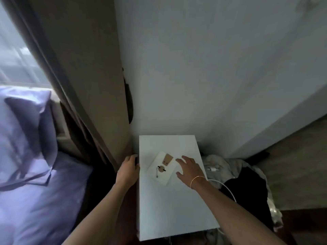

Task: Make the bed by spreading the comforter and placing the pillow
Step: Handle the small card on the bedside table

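While the head camera looks down into the corner beside the bed, I note both hands at the white nightstand (169,206) rather than on any bedding. My left hand (127,169) grips the stand's left edge, fingers curled over it, and I judge this a hold for steadying or shifting the stand, perhaps to gain room along the bed's side. My right hand (190,169) hovers or rests lightly over the top with fingers straight and spread fairly wide, holding nothing; a thin band circles that wrist. Just left of that hand lies a white card (160,175), flat and matte, carrying a few small tan pieces too small to identify. The stand's top is a smooth, hard, rectangular panel, set close against the pale wall (212,68). The pillow (23,131), in a lavender case, soft and creased with a folded flap, sits at the far left against the window end, on a lavender sheet (44,200) that shows gentle wrinkles. I cannot pick out the comforter with certainty; it is not plainly in view. A beige curtain (74,68) hangs in heavy folds between bed and stand. Right of the stand, a heap of pale and dark fabric (244,184) lies on the floor with a white cable (228,188) looping across it.
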### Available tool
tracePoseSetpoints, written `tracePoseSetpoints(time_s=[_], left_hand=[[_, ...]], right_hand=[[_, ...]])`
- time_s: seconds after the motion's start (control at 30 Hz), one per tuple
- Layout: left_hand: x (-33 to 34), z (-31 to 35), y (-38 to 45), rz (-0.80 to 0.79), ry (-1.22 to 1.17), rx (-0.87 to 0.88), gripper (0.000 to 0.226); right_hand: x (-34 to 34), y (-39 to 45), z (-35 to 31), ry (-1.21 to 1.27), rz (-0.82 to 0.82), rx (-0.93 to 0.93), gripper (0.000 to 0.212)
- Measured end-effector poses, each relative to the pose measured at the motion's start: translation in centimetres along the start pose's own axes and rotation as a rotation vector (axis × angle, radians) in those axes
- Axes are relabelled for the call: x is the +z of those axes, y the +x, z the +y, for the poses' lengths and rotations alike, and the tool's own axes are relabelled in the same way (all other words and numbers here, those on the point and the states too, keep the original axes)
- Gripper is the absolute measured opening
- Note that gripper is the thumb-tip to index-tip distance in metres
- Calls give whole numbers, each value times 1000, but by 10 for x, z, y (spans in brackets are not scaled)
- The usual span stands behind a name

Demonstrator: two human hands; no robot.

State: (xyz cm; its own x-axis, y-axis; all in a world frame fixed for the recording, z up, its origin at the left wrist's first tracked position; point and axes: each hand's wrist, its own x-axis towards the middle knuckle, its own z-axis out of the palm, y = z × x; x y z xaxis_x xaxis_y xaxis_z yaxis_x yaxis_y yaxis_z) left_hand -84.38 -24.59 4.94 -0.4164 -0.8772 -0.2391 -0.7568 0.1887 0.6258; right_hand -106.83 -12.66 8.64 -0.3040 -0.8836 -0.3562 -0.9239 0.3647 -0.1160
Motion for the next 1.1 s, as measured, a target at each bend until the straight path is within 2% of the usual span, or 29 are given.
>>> tracePoseSetpoints(time_s=[0.2,0.33,0.47,0.6,0.73,0.87,0.97,1.1], left_hand=[[104,8,-1,-40,-102,-190,49],[152,-12,13,-47,-59,-203,54],[174,-26,48,35,-15,-149,58],[192,-35,64,100,1,-86,58],[211,-46,53,122,70,-56,55],[220,-50,48,186,114,-20,53],[215,-40,52,244,10,-77,50],[204,-28,60,242,-185,-194,50]], right_hand=[[64,47,44,121,-72,-62,59],[114,79,56,265,-32,-67,65],[147,113,63,330,24,-65,92],[173,122,67,350,3,-52,116],[203,103,68,210,-10,-107,129],[219,99,69,90,18,-94,133],[221,101,68,28,63,-72,133],[222,99,66,-28,88,-68,129]])
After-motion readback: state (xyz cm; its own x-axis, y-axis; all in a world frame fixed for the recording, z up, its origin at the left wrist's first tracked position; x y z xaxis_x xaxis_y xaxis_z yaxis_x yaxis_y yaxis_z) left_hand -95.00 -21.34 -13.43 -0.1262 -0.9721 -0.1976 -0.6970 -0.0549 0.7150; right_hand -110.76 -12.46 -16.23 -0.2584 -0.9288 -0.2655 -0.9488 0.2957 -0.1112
